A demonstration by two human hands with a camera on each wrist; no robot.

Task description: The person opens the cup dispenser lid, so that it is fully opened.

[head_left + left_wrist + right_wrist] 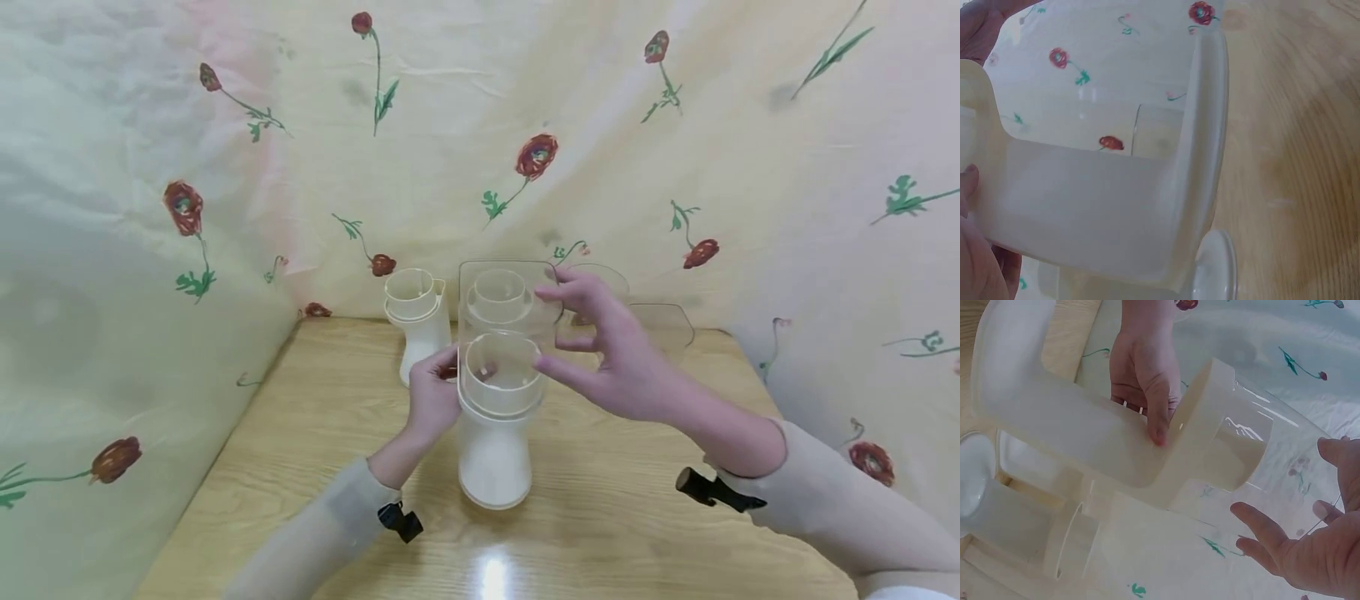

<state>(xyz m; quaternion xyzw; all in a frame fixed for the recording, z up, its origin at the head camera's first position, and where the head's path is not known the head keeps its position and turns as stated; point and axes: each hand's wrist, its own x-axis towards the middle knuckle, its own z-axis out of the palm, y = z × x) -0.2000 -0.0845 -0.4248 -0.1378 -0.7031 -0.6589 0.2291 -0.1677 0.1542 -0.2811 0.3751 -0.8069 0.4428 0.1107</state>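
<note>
A white plastic stand, with a narrow waist and a round collar at its top, is in the middle of the head view. My left hand grips it just below the collar; in the right wrist view, that thumb presses on the stand's body. A clear plastic container with rounded corners meets the collar, whose inner ring shows through its wall. Around the container's far end, my right hand holds it with fingers and thumb spread apart. The stand's hollow side faces the left wrist camera.
Another white stand is upright at the back left of the wooden table. A further collar shows through the clear container. More clear containers are at the back right. Flower-printed cloth walls the table.
</note>
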